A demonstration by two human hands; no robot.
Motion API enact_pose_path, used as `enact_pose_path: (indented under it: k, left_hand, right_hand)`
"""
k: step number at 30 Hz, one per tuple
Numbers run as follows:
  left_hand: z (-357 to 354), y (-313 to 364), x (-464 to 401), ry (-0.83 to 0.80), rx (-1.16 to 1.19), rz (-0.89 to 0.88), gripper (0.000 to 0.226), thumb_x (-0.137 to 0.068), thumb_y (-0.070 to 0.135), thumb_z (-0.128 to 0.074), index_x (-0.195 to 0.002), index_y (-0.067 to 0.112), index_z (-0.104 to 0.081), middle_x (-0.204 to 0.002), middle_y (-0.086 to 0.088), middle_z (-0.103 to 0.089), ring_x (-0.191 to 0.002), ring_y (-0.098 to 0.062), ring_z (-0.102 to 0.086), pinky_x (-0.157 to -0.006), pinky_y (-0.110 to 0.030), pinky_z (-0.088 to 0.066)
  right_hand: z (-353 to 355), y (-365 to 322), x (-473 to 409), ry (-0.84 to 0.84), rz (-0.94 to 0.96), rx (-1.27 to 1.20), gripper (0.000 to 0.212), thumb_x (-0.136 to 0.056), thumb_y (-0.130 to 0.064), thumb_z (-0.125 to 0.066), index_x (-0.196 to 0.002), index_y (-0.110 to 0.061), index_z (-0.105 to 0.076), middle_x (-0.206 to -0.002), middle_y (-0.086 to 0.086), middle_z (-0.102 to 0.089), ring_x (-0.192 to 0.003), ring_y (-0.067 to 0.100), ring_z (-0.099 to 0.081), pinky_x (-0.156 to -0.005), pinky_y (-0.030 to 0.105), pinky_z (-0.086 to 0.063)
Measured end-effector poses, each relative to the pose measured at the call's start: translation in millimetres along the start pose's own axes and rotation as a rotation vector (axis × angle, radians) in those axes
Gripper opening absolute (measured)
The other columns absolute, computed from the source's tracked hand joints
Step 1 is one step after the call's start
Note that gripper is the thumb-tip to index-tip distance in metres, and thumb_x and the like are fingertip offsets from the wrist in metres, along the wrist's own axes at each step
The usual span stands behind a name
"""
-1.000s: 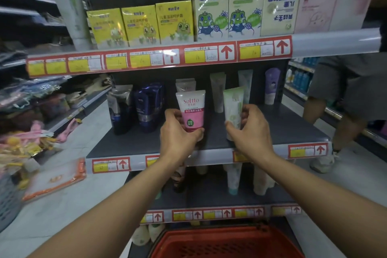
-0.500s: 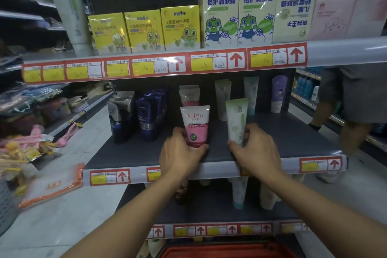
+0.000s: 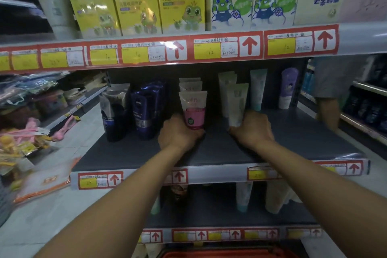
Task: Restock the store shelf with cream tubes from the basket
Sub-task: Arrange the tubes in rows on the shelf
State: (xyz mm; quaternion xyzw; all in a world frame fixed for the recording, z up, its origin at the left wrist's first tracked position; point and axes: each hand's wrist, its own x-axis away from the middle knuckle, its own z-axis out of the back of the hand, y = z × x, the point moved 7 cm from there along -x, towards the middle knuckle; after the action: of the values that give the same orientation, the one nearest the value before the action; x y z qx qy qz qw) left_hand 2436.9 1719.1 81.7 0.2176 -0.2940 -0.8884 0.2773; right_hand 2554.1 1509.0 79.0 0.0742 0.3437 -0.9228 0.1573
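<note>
Now | left hand (image 3: 179, 133) grips pink tube (image 3: 193, 109) | right hand (image 3: 252, 130) grips green tube (image 3: 237, 103) | both upright on shelf (image 3: 303, 140)

pink-white tube (image 3: 193, 111), pale green tube (image 3: 237, 102)

I see bare shelf board (image 3: 314, 142) open to the right of my right hand (image 3: 252, 130), and a clear strip along the front edge. To the left, dark tubes (image 3: 134, 111) block the way; behind, standing tubes (image 3: 258, 88) crowd the back.
</note>
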Motion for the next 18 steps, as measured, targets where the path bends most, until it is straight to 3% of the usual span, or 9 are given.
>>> enact_pose_path:
  k: [7, 18]
  left_hand:
    - [-10.2, 0.3, -28.9, 0.012, -0.017, -0.047, 0.068, -0.068, 0.055, -0.091, -0.125, 0.025, -0.068, -0.119, -0.005, -0.075, -0.11, -0.028, -0.072, -0.089, -0.045, -0.061]
    - [-22.4, -8.8, -41.8, 0.049, 0.082, -0.04, 0.079, -0.068, 0.059, -0.086, -0.132, 0.023, -0.056, -0.126, -0.006, -0.072, -0.114, -0.032, -0.07, -0.092, -0.047, -0.06]
  right_hand:
    - [-15.4, 3.3, -30.6, -0.025, -0.046, 0.012, 0.054, -0.083, -0.042, -0.081, -0.122, -0.009, -0.064, -0.121, 0.017, -0.067, -0.111, 0.039, -0.065, -0.073, 0.033, -0.045]
    - [-32.6, 9.5, -47.0, -0.028, -0.058, -0.003, 0.055, -0.083, -0.053, -0.077, -0.12, -0.013, -0.067, -0.117, 0.013, -0.07, -0.106, 0.034, -0.066, -0.071, 0.032, -0.046]
